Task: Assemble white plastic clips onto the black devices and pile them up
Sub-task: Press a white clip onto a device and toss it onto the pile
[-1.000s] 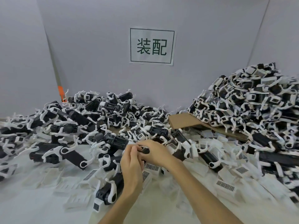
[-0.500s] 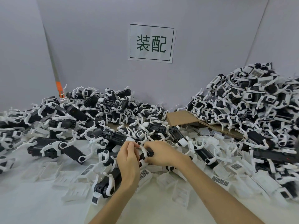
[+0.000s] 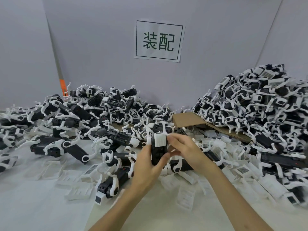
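Note:
My left hand (image 3: 146, 165) grips an upright black device (image 3: 157, 155) by its lower body, thumb across its front. A ribbed white plastic clip (image 3: 160, 139) sits on the device's top end. My right hand (image 3: 186, 150) pinches the right side of that clip and the device with its fingertips. Both hands are raised a little above the white table, at the centre of the view. Loose white clips (image 3: 80, 191) lie flat on the table below and to the sides.
A low pile of black devices with white clips (image 3: 93, 117) spreads across the left and back. A taller pile (image 3: 260, 105) rises at the right over a cardboard sheet (image 3: 188, 120). Grey walls with a paper sign (image 3: 158, 40) close the back.
The hands lifted a black device out of the scatter and stood it upright. A white clip now caps its top, where before the hands worked low among the parts.

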Demonstrator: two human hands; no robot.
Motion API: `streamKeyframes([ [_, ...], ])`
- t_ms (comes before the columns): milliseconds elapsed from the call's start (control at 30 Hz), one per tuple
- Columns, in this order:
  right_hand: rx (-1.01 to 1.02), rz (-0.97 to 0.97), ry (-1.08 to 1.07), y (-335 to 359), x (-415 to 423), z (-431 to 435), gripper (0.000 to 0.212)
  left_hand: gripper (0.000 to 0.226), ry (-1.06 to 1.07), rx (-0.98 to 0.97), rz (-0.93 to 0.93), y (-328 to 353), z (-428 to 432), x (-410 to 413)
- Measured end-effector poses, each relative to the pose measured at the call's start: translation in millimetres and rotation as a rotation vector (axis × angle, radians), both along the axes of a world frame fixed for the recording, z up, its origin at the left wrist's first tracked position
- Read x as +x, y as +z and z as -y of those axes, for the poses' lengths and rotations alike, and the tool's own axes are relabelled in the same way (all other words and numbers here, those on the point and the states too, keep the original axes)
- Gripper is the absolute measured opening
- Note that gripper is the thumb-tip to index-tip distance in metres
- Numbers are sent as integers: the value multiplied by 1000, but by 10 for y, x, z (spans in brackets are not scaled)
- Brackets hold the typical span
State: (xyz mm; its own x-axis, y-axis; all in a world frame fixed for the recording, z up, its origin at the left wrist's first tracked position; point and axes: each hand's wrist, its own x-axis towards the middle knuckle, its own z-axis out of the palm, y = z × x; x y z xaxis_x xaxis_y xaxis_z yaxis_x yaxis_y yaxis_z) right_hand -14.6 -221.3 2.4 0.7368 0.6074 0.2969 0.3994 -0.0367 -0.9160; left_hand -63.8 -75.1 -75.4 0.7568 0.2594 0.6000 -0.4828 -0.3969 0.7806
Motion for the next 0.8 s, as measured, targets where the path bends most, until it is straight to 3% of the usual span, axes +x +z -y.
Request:
streamKeyframes([
  [100, 11, 44, -74, -98, 19, 85, 42, 31, 38, 42, -32, -14, 3, 19],
  [200, -41, 188, -280, -282, 85, 151, 39, 31, 87, 1, 15, 8, -4, 16],
  [267, -204, 281, -373, -506, 119, 160, 29, 39, 115, -42, 7, 3, -6, 23],
  [367, -490, 362, -445, -821, 132, 147, 49, 46, 169, -108, -18, -19, -25, 48],
  [467, -397, 346, -483, -851, 131, 156, 34, 55, 194, -127, -29, -2, -40, 44],
  [567, -350, 437, -500, -864, 117, 183, 18, 38, 129, -147, -54, 16, -24, 27],
  [633, -339, 469, -528, -877, 118, 199, 19, 26, 80, -124, -67, 33, -3, 7],
  [800, -302, 470, -567, -873, 145, 211, 19, 15, -274, -300, -228, 71, 0, -4],
])
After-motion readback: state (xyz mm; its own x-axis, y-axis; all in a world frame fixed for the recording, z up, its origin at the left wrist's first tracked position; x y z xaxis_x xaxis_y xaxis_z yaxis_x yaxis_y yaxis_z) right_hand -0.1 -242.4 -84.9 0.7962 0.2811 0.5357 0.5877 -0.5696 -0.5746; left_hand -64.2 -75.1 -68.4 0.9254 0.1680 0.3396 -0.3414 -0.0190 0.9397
